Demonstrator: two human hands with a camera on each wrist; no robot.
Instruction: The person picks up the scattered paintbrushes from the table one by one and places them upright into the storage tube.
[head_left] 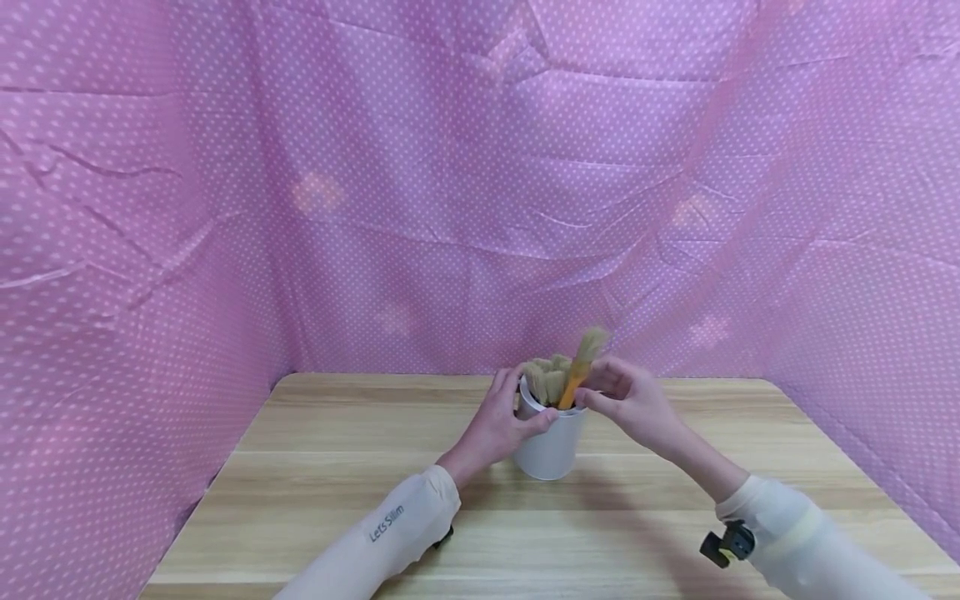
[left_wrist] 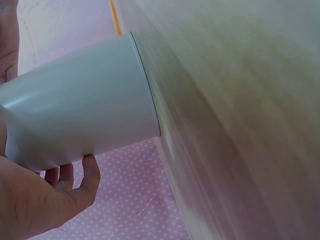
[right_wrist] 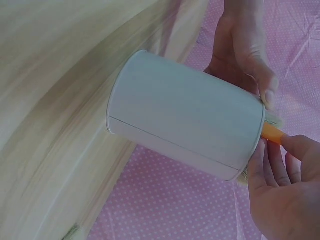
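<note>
A white cylindrical pot (head_left: 550, 446) stands upright on the wooden table, with several pale-bristled brushes (head_left: 546, 379) bunched inside it. My left hand (head_left: 501, 423) grips the pot near its rim, thumb at the front and fingers around the far left side. Leaning to the right above the rim is one paintbrush with an orange handle (head_left: 573, 385). My right hand (head_left: 630, 402) pinches this handle low down, close to the rim. From the right wrist view, the thumb lies against the orange handle (right_wrist: 271, 133) and the other fingers curl beside the rim.
The wood-grain tabletop (head_left: 360, 467) extends around the pot. Pink dotted cloth (head_left: 465, 208) hangs behind and at both sides. A bit of pale bristle (right_wrist: 73, 232) shows on the table in the right wrist view, and an orange strip (left_wrist: 115, 17) in the left wrist view.
</note>
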